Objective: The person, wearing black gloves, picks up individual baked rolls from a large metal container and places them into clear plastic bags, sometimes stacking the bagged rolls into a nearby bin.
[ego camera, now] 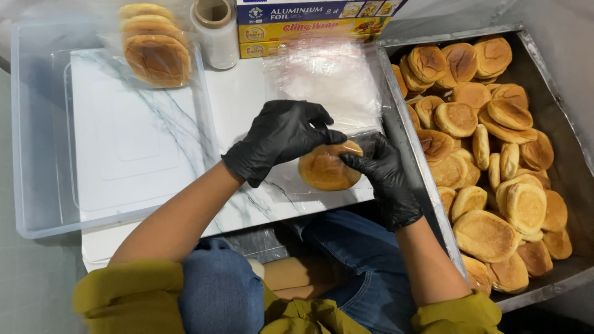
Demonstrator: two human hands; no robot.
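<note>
Both of my hands wear black gloves and hold one round golden bun (327,168) over a white marbled board (244,99). My left hand (279,137) grips the bun's top and left side. My right hand (382,174) pinches its right edge. A sheet of clear plastic wrap (331,80) lies on the board just behind the bun, and part of it seems to reach around the bun. Whether the bun is fully wrapped I cannot tell.
A metal tray (544,68) at the right is heaped with several bare buns (489,235). A clear plastic tub (37,154) at the left holds wrapped buns (154,52) at its back. A wrap roll (215,34) and foil and wrap boxes (309,21) stand behind.
</note>
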